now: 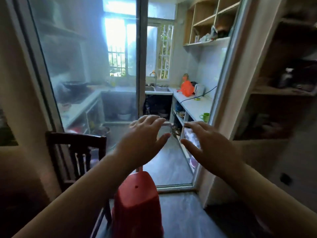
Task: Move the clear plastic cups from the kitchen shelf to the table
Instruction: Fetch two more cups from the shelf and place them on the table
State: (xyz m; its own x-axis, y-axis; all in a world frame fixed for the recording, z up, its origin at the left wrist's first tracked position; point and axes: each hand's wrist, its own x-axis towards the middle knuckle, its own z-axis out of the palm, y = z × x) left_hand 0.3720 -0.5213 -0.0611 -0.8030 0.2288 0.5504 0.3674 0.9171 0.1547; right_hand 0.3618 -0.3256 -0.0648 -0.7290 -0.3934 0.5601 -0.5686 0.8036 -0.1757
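I stand at the kitchen doorway with both arms stretched forward. My left hand (144, 140) is spread, fingers apart, with nothing visible in it. My right hand (207, 143) is likewise spread, and only the lower counter shelves show between its thumb and fingers. The wall shelf (205, 42) hangs at the upper right inside the kitchen, with a few small items on it. I cannot make out any clear plastic cups from here. No table top is in view.
A red plastic stool (137, 200) stands just below my hands. A dark wooden chair (75, 152) is on the left, against the glass sliding door (85, 66). The right-hand counter (193, 105) carries a green mug (205, 116), a white kettle (199, 89) and an orange bag (187, 88).
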